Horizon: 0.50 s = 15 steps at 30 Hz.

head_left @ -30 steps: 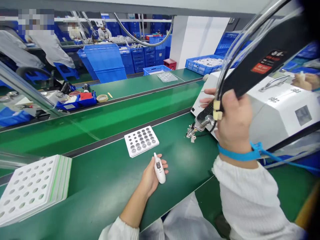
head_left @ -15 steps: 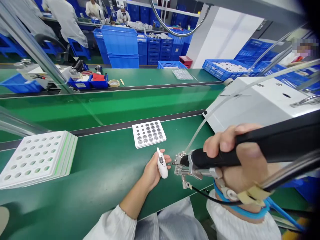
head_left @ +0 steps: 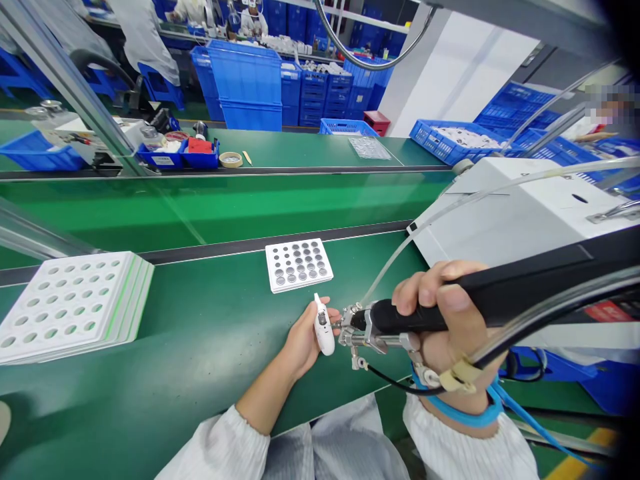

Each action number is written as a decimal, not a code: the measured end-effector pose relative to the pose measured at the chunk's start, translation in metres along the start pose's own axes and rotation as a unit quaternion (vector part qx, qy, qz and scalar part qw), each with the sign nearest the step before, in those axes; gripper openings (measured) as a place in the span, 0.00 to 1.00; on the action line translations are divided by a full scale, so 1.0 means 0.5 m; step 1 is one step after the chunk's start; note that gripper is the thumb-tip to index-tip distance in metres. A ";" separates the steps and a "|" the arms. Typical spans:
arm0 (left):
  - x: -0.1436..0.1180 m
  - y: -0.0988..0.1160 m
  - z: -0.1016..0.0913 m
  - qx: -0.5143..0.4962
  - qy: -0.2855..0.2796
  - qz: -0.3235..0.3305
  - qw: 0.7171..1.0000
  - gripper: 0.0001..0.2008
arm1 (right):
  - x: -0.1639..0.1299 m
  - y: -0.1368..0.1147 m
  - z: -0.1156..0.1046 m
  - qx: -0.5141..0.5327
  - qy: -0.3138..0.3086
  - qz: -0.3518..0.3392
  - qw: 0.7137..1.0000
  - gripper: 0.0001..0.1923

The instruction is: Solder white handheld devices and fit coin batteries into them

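In my left hand (head_left: pixel 303 337) lies a white ear thermometer (head_left: pixel 324 327), its narrow tip pointing away from me and a dark square part showing on its face. My right hand (head_left: pixel 445 303) is wrapped round a black electric screwdriver (head_left: pixel 400 317), held almost level. The metal head (head_left: pixel 354 323) of the screwdriver is at the right side of the thermometer, near my left fingertips; whether the bit touches it I cannot tell. A clear feed hose (head_left: pixel 395 257) runs up from the head. Just beyond the thermometer sits a white tray (head_left: pixel 324 272) with rows of round dark and silvery holes.
Stacked white hole trays (head_left: pixel 117 293) stand at the left on the green bench (head_left: pixel 200 380). A white machine box (head_left: pixel 475 207) is at the right. Behind a low green panel (head_left: pixel 280 203) lie blue bins (head_left: pixel 200 160), a tape roll (head_left: pixel 231 159) and a blue crate (head_left: pixel 445 143).
The screwdriver and my right hand have moved left, bringing the metal head up to the thermometer. My left hand has stayed nearly still. The view has shifted slightly.
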<state>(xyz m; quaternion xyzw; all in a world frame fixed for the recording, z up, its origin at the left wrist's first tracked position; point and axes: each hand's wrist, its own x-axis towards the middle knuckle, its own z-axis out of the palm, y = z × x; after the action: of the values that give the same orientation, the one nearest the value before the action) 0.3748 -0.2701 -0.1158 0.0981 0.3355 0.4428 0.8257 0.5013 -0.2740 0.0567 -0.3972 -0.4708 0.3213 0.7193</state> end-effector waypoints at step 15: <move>0.007 0.003 -0.003 -0.005 0.030 0.006 1.000 0.20 | -0.005 0.036 0.011 -0.003 -0.006 0.012 1.000 0.09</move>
<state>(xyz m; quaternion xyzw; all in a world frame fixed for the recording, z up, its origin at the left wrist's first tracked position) 0.3742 -0.2667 -0.1179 0.0825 0.3569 0.4521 0.8133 0.4937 -0.2658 0.0411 -0.4028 -0.4715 0.3310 0.7113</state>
